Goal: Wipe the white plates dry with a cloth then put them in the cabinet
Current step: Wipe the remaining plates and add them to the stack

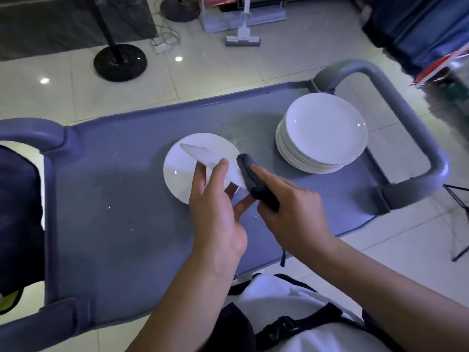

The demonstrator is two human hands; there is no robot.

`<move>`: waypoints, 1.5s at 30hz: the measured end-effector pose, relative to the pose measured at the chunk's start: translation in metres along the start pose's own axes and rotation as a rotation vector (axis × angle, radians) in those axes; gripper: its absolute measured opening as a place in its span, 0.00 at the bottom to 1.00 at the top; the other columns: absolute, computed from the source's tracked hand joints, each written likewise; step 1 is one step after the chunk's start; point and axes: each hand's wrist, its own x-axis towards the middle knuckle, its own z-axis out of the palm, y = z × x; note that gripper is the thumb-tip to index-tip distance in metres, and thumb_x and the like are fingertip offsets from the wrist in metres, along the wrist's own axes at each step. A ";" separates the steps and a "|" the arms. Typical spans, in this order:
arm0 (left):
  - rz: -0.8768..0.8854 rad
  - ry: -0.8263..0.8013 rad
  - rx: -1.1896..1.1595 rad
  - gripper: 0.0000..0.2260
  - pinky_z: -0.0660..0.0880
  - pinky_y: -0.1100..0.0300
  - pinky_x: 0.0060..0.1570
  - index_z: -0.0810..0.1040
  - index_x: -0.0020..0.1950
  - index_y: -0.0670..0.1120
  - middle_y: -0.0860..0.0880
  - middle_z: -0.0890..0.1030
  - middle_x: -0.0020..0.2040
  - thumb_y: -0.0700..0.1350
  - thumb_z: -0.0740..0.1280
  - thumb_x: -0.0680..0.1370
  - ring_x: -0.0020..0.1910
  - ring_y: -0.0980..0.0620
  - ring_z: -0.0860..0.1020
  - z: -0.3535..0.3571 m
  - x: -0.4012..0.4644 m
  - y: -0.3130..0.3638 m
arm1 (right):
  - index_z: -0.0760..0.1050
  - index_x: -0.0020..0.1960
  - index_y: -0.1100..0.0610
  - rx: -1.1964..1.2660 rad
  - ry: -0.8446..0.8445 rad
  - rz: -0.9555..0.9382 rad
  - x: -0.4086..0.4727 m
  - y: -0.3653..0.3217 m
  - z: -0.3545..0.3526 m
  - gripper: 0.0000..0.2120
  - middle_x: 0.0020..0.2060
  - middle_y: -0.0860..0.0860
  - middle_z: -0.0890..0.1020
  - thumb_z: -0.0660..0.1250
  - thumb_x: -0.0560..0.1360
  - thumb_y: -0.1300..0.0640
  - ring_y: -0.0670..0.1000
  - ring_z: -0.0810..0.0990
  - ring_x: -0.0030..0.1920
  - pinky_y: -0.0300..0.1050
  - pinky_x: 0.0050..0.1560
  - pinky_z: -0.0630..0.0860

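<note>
No readable writing or brand anywhere in this shot, everything's plain. The left hand (218, 209) is holding one white plate (212, 163) tilted nearly edge-on, thumb on top and fingers behind it, just above a second plate (177, 174) lying flat on the grey-blue cart top (121, 199). The right hand (286, 212) grips a dark cloth (253, 179) bunched under its fingers, index finger stretched along it, with the cloth pressed against the near edge of the tilted plate. Off to the right on the same cart sits a stack of white plates (322, 133), roughly eight or so, can't count the rims for sure. So that's two loose plates plus the one stack, and one cloth. The cart has two curved handles, one at each end. On the tiled floor beyond there are two round black stand bases (119, 62) and a white mop (243, 34)
</note>
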 end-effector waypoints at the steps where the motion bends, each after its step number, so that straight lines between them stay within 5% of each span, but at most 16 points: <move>1: 0.008 -0.034 0.059 0.16 0.84 0.50 0.48 0.78 0.70 0.57 0.52 0.85 0.59 0.47 0.68 0.82 0.57 0.52 0.83 0.002 0.000 0.001 | 0.77 0.67 0.44 0.093 -0.036 0.124 0.002 0.001 -0.004 0.28 0.44 0.45 0.86 0.67 0.71 0.64 0.52 0.82 0.37 0.44 0.35 0.79; 3: 0.025 -0.168 0.273 0.13 0.81 0.50 0.56 0.80 0.66 0.57 0.55 0.85 0.60 0.54 0.64 0.83 0.60 0.55 0.83 0.007 0.003 0.007 | 0.81 0.61 0.46 0.444 -0.076 0.423 0.008 0.009 -0.013 0.23 0.42 0.44 0.86 0.69 0.72 0.68 0.45 0.84 0.43 0.36 0.43 0.78; 6: 0.060 -0.360 0.435 0.19 0.75 0.51 0.66 0.84 0.58 0.52 0.52 0.86 0.57 0.56 0.55 0.86 0.60 0.55 0.83 -0.003 0.012 0.022 | 0.82 0.53 0.59 0.998 -0.104 0.881 0.007 0.031 -0.023 0.12 0.46 0.55 0.87 0.69 0.74 0.72 0.56 0.86 0.49 0.44 0.48 0.83; 8: 0.258 -0.286 0.454 0.13 0.76 0.59 0.62 0.86 0.54 0.53 0.54 0.87 0.54 0.53 0.62 0.84 0.57 0.59 0.83 -0.021 0.023 0.034 | 0.80 0.57 0.63 1.131 -0.183 1.049 -0.008 0.044 -0.027 0.11 0.51 0.59 0.86 0.68 0.76 0.70 0.59 0.86 0.52 0.47 0.48 0.82; 11: 0.379 -0.241 0.492 0.15 0.74 0.59 0.65 0.83 0.63 0.56 0.58 0.84 0.61 0.54 0.74 0.77 0.63 0.61 0.79 -0.059 0.041 0.050 | 0.78 0.62 0.64 1.262 -0.217 1.104 -0.030 0.056 -0.035 0.14 0.56 0.59 0.85 0.66 0.77 0.67 0.58 0.85 0.54 0.47 0.49 0.83; 13: 0.118 -0.480 0.399 0.29 0.75 0.47 0.67 0.76 0.72 0.59 0.54 0.81 0.67 0.54 0.76 0.71 0.67 0.53 0.79 -0.080 0.048 0.048 | 0.77 0.64 0.64 1.345 -0.227 1.095 -0.040 0.059 -0.040 0.18 0.58 0.60 0.84 0.66 0.75 0.64 0.58 0.85 0.56 0.47 0.51 0.83; 16: -0.132 -0.791 0.277 0.34 0.82 0.45 0.51 0.68 0.78 0.55 0.53 0.83 0.57 0.43 0.71 0.72 0.50 0.50 0.84 -0.085 0.038 0.028 | 0.76 0.66 0.64 1.387 -0.245 1.077 -0.046 0.060 -0.042 0.20 0.60 0.60 0.83 0.65 0.74 0.63 0.58 0.84 0.58 0.48 0.54 0.83; 23: -0.045 -0.686 0.256 0.30 0.83 0.44 0.46 0.75 0.71 0.57 0.48 0.81 0.64 0.34 0.65 0.73 0.61 0.46 0.81 -0.074 0.015 -0.003 | 0.77 0.67 0.56 1.262 -0.146 1.110 -0.045 0.055 -0.041 0.16 0.61 0.53 0.84 0.63 0.81 0.53 0.54 0.82 0.61 0.53 0.61 0.76; 29: -0.029 -0.665 0.253 0.33 0.83 0.48 0.46 0.73 0.74 0.56 0.48 0.82 0.62 0.33 0.67 0.72 0.59 0.47 0.81 -0.079 0.013 -0.004 | 0.82 0.55 0.54 0.931 0.164 1.016 -0.038 0.057 -0.056 0.07 0.49 0.55 0.86 0.68 0.80 0.56 0.62 0.83 0.56 0.54 0.53 0.80; 32: -0.037 -0.654 0.257 0.34 0.83 0.47 0.46 0.72 0.75 0.57 0.46 0.82 0.63 0.33 0.67 0.72 0.59 0.46 0.81 -0.081 0.009 -0.007 | 0.82 0.56 0.49 0.759 0.265 0.770 -0.021 0.046 -0.068 0.08 0.40 0.46 0.84 0.68 0.80 0.57 0.52 0.82 0.46 0.42 0.38 0.78; 35: -0.032 -0.663 0.282 0.34 0.83 0.42 0.47 0.71 0.75 0.59 0.44 0.81 0.63 0.34 0.67 0.72 0.61 0.39 0.80 -0.083 0.004 -0.009 | 0.79 0.65 0.47 0.685 0.249 0.405 0.003 0.024 -0.065 0.15 0.50 0.43 0.84 0.66 0.81 0.61 0.44 0.81 0.49 0.39 0.49 0.78; 38: -0.005 -0.669 0.266 0.34 0.82 0.42 0.46 0.72 0.75 0.57 0.43 0.82 0.62 0.33 0.66 0.72 0.60 0.40 0.80 -0.085 -0.003 -0.007 | 0.75 0.70 0.44 0.410 0.074 0.194 0.021 0.007 -0.031 0.20 0.70 0.45 0.76 0.65 0.79 0.56 0.49 0.71 0.72 0.52 0.71 0.69; 40: 0.025 -0.670 0.243 0.32 0.82 0.44 0.45 0.73 0.74 0.56 0.43 0.82 0.62 0.32 0.65 0.73 0.57 0.43 0.81 -0.089 -0.003 -0.003 | 0.74 0.72 0.44 0.245 0.013 0.161 0.022 -0.002 -0.007 0.22 0.75 0.45 0.70 0.65 0.78 0.54 0.52 0.61 0.78 0.57 0.74 0.63; 45: 0.131 -0.553 0.170 0.31 0.82 0.45 0.45 0.74 0.73 0.53 0.47 0.83 0.59 0.31 0.64 0.72 0.55 0.45 0.82 -0.115 0.009 0.017 | 0.75 0.70 0.43 0.308 -0.154 0.082 -0.016 -0.021 0.032 0.24 0.74 0.44 0.70 0.64 0.75 0.53 0.50 0.60 0.79 0.60 0.74 0.63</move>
